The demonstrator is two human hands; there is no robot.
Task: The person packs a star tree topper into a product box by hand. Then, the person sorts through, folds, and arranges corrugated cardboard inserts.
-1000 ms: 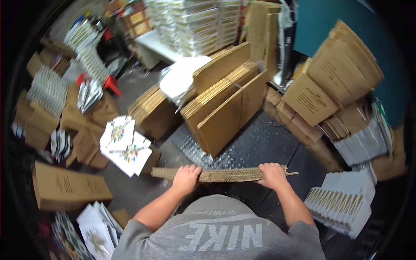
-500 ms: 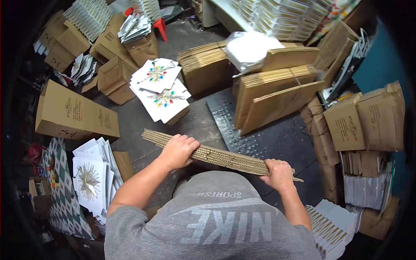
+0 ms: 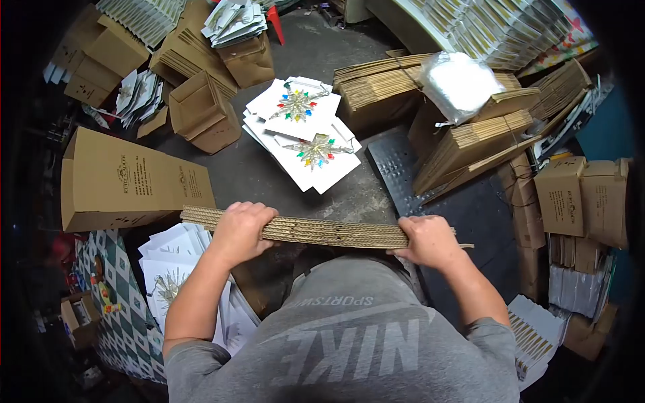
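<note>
A thick bundle of flattened cardboard sheets (image 3: 332,232) spans the space in front of my body, its corrugated edges facing up. My left hand (image 3: 243,234) is closed over it toward the left end. Near the right end, my right hand (image 3: 431,240) grips it, with one sheet poking out a little past the fingers. The sheets' lower part is mostly hidden. Beyond the bundle, white cards with silver star ornaments (image 3: 316,151) and coloured gems lie in a pile.
A tall printed carton (image 3: 134,178) stands at left, above white cards (image 3: 171,252). Bundled flat cartons (image 3: 494,127) and a white plastic-wrapped pack (image 3: 460,86) stand at right on a dark metal plate (image 3: 396,176). An open carton (image 3: 201,111) sits at upper left.
The bundle has gone from slanting down to the right to nearly level, still in both hands. My view has turned, so the surroundings are shifted, mostly to the right.
</note>
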